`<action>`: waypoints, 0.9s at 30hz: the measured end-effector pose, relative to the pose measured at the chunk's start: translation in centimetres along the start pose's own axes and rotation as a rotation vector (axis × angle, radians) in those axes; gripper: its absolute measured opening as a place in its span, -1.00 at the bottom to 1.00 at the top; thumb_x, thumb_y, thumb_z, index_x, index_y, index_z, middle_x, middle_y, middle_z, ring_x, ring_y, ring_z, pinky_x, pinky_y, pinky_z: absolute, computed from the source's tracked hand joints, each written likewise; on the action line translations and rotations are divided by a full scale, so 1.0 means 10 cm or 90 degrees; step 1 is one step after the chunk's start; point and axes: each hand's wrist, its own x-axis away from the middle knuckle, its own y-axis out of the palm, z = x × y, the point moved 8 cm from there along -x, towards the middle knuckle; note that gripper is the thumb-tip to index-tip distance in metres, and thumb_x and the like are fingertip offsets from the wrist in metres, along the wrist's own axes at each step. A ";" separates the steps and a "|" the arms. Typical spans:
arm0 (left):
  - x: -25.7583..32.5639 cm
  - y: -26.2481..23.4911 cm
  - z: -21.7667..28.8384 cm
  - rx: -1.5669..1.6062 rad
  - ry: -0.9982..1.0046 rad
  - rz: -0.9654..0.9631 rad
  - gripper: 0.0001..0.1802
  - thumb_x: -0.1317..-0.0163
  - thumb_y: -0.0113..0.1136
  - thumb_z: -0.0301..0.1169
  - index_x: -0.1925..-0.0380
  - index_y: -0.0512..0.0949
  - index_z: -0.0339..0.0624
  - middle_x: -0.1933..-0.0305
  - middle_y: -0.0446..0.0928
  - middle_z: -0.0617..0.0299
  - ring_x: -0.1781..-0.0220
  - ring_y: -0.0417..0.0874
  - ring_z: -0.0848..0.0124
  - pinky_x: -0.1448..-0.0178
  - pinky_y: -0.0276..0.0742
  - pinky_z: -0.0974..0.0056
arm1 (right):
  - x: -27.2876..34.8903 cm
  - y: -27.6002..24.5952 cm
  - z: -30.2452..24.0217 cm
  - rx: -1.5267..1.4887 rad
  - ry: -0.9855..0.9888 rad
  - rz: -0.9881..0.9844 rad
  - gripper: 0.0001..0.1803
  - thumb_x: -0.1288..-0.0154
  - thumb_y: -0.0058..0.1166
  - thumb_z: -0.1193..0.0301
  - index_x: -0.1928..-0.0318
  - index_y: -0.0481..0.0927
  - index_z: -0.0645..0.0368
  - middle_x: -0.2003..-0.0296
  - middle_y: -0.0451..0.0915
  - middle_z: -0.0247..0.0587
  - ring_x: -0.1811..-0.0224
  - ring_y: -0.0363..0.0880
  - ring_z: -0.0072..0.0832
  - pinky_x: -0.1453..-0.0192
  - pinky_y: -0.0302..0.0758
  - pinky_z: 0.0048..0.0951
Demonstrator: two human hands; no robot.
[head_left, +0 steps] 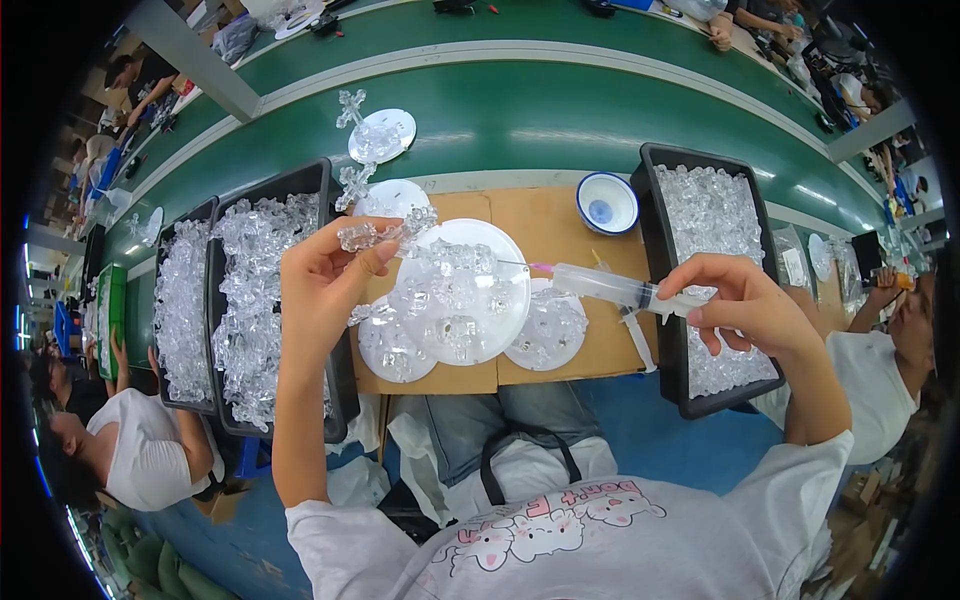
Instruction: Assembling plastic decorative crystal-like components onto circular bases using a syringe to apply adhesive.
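Between the thumb and fingers of my left hand (322, 268) is a clear faceted plastic piece (362, 237), held up over the left edge of a large white disc (508, 250). A cluster of clear plastic pieces (450, 290) lies on that disc. My right hand (735, 300) grips a syringe (605, 286) by its plunger end. The syringe's pink needle hub (541, 267) points left, with its thin tip over the disc's right side. Smaller discs with clear pieces, such as the right one (548, 325), sit around and partly under the large disc.
Black bins of clear pieces stand left (262, 310) and right (712, 220). A blue-rimmed white bowl (607, 203) and a second syringe (638, 340) rest on the cardboard (540, 215). Another loaded disc (385, 135) is on the green bench (520, 110). Other people sit at both sides.
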 end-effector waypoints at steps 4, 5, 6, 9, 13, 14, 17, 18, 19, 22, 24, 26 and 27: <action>0.01 0.00 0.02 0.011 -0.002 0.005 -0.78 -0.05 0.27 -0.50 0.27 0.59 -0.34 0.43 0.55 0.28 0.45 0.48 0.62 0.40 0.34 0.57 | 0.01 0.01 -0.02 -0.013 0.002 -0.002 -0.68 -0.01 -0.06 0.64 0.15 0.53 0.27 0.22 0.53 -0.22 0.65 0.48 -0.66 0.79 0.20 -0.77; 0.01 0.00 0.02 0.005 -0.006 0.005 -0.79 -0.05 0.27 -0.50 0.28 0.59 -0.34 0.43 0.55 0.28 0.45 0.47 0.62 0.39 0.34 0.57 | 0.00 0.01 -0.01 -0.008 0.008 0.002 -0.67 -0.01 -0.06 0.64 0.14 0.52 0.27 0.23 0.53 -0.22 0.66 0.48 -0.66 0.79 0.20 -0.77; 0.01 0.00 0.02 0.005 -0.006 0.005 -0.79 -0.05 0.27 -0.50 0.28 0.59 -0.34 0.43 0.55 0.28 0.45 0.47 0.62 0.39 0.34 0.57 | 0.00 0.01 -0.01 -0.004 0.013 0.005 -0.67 0.00 -0.06 0.64 0.14 0.52 0.27 0.23 0.53 -0.21 0.67 0.47 -0.66 0.79 0.20 -0.77; 0.00 0.00 0.03 0.009 0.004 0.003 -0.79 -0.05 0.27 -0.50 0.28 0.59 -0.34 0.43 0.55 0.28 0.45 0.47 0.62 0.39 0.33 0.57 | 0.00 0.00 -0.02 -0.025 0.010 0.027 -0.68 0.03 -0.04 0.68 0.16 0.50 0.28 0.36 0.52 -0.24 0.71 0.44 -0.68 0.83 0.13 -0.76; -0.01 0.01 0.01 0.009 0.006 -0.002 -0.79 -0.05 0.27 -0.50 0.29 0.59 -0.34 0.44 0.55 0.28 0.46 0.47 0.61 0.40 0.33 0.57 | 0.00 0.00 -0.01 -0.031 0.012 0.028 -0.69 0.03 -0.04 0.67 0.18 0.50 0.28 0.35 0.52 -0.24 0.71 0.44 -0.68 0.83 0.13 -0.76; -0.02 0.02 0.01 0.015 0.005 -0.007 -0.79 -0.04 0.28 -0.49 0.29 0.59 -0.34 0.44 0.55 0.28 0.46 0.47 0.61 0.40 0.32 0.57 | 0.00 0.01 -0.01 -0.027 0.015 0.029 -0.70 0.03 -0.04 0.67 0.19 0.50 0.29 0.35 0.52 -0.24 0.71 0.44 -0.68 0.83 0.13 -0.76; 0.00 0.01 0.02 0.011 0.007 -0.003 -0.79 -0.04 0.28 -0.49 0.30 0.59 -0.34 0.45 0.55 0.28 0.46 0.47 0.61 0.41 0.33 0.57 | 0.00 0.01 0.00 -0.027 0.014 0.024 -0.70 0.02 -0.04 0.67 0.19 0.50 0.29 0.34 0.52 -0.24 0.71 0.43 -0.68 0.83 0.14 -0.76; 0.00 0.01 0.03 0.011 0.009 -0.003 -0.79 -0.04 0.28 -0.49 0.30 0.59 -0.34 0.45 0.55 0.28 0.46 0.47 0.61 0.41 0.33 0.57 | 0.01 0.01 0.00 -0.031 0.009 0.018 -0.70 0.03 -0.04 0.67 0.19 0.49 0.29 0.33 0.52 -0.23 0.72 0.43 -0.68 0.83 0.15 -0.76; -0.01 0.02 0.01 0.012 0.001 -0.004 -0.79 -0.04 0.28 -0.49 0.30 0.59 -0.34 0.45 0.55 0.28 0.46 0.47 0.61 0.40 0.33 0.56 | -0.01 0.00 0.01 -0.032 0.011 0.016 -0.70 0.03 -0.04 0.67 0.19 0.49 0.29 0.33 0.52 -0.23 0.72 0.43 -0.68 0.83 0.15 -0.76; -0.02 0.02 -0.02 0.006 -0.008 -0.004 -0.79 -0.04 0.28 -0.50 0.30 0.59 -0.35 0.44 0.55 0.27 0.46 0.48 0.61 0.39 0.34 0.56 | -0.03 -0.02 0.03 -0.016 0.007 0.007 -0.68 0.00 -0.07 0.64 0.15 0.51 0.27 0.25 0.53 -0.21 0.69 0.43 -0.68 0.78 0.20 -0.77; -0.02 0.04 0.00 -0.001 -0.006 -0.003 -0.79 -0.04 0.27 -0.50 0.30 0.59 -0.36 0.44 0.56 0.27 0.46 0.48 0.61 0.38 0.35 0.56 | -0.04 -0.03 0.09 -0.031 0.009 -0.004 -0.67 -0.02 -0.06 0.63 0.12 0.49 0.27 0.24 0.52 -0.20 0.67 0.44 -0.68 0.77 0.19 -0.76; -0.08 0.09 0.01 0.004 -0.014 -0.014 -0.80 -0.05 0.26 -0.51 0.30 0.59 -0.36 0.42 0.57 0.26 0.44 0.50 0.60 0.36 0.39 0.54 | -0.04 -0.08 0.12 -0.062 0.008 0.012 -0.67 -0.01 -0.05 0.64 0.13 0.48 0.27 0.25 0.53 -0.20 0.68 0.43 -0.69 0.79 0.16 -0.77; -0.12 0.12 0.01 0.003 -0.012 -0.015 -0.80 -0.05 0.26 -0.51 0.30 0.59 -0.36 0.42 0.57 0.26 0.44 0.50 0.60 0.36 0.39 0.54 | -0.04 -0.12 0.16 -0.092 0.011 0.029 -0.67 0.01 -0.03 0.64 0.14 0.46 0.27 0.26 0.53 -0.21 0.70 0.42 -0.70 0.80 0.12 -0.78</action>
